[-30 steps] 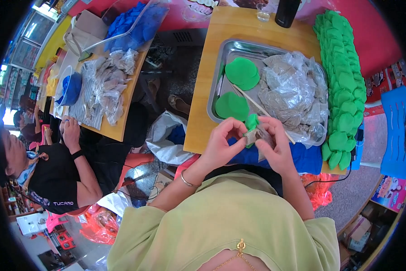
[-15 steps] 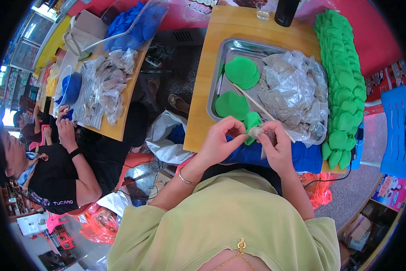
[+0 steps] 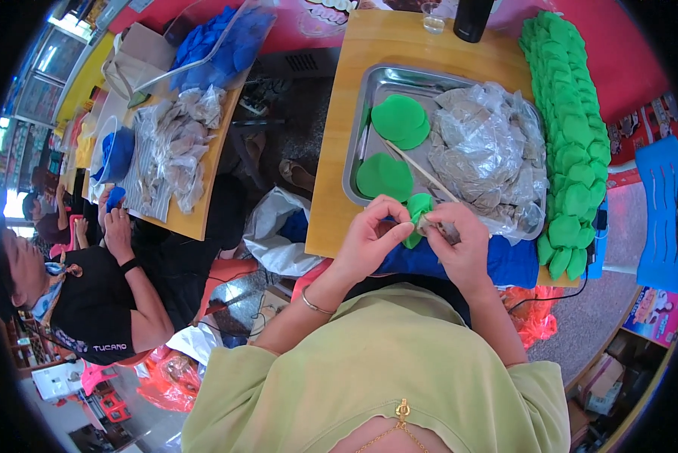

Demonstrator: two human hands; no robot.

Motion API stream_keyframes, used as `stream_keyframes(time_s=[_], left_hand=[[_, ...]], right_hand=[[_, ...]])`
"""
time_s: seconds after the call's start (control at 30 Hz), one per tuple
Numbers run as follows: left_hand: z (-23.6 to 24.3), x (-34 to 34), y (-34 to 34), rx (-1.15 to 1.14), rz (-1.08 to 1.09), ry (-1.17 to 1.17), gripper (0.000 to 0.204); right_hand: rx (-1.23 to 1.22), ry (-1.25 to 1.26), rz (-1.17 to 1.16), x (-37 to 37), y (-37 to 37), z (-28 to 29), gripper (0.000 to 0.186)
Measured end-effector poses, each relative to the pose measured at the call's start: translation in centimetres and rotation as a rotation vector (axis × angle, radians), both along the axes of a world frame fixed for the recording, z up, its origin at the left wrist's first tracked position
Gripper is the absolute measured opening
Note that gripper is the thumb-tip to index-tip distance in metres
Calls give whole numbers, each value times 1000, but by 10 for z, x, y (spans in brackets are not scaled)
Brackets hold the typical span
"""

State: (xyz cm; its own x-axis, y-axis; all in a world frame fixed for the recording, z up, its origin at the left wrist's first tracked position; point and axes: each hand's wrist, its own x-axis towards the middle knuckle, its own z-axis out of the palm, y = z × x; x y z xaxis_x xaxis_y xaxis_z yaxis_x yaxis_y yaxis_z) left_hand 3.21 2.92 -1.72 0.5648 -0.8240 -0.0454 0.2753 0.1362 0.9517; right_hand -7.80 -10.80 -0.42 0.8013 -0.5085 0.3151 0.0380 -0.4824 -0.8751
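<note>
My left hand (image 3: 373, 240) pinches a small green fabric piece (image 3: 416, 211) at the table's near edge. Its thumb and fingertips close on the gathered edge. My right hand (image 3: 463, 245) meets it from the other side, fingers closed at a small greyish-brown bit beside the green cloth; the fingers partly cover it. Just beyond, a metal tray (image 3: 356, 113) holds two piles of green fabric discs (image 3: 384, 177), a thin wooden stick (image 3: 422, 171) and a large heap of greyish-brown pieces in clear plastic (image 3: 486, 143). Blue cloth (image 3: 508, 266) lies under my hands.
Overlapping green fabric pieces (image 3: 569, 143) line the table's right side. A black bottle (image 3: 472, 19) and a clear cup (image 3: 433, 19) stand at the back. Leftward, a co-worker (image 3: 90, 287) sits at another table (image 3: 216, 162). A white sack (image 3: 267, 230) stands between the tables.
My right hand has turned and its fingers have curled in closer around the small bit, covering more of it. The green piece stays between both hands. The co-worker's hands moved slightly.
</note>
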Motion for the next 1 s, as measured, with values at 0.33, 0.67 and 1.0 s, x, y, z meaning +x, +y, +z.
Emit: stream_keyframes(time_s=[0.33,0.67,1.0], left_hand=[[15,-4,-3,155,124,-827,14],[20,-10,-7,154,237,-986,19],[15,-5,-5,104,224,-757,14]], right_hand=[[-45,89,-81,3,2,-3,28],[590,234,-7,3,2,-5,26],[-201,197,-141,9,6,13,30]])
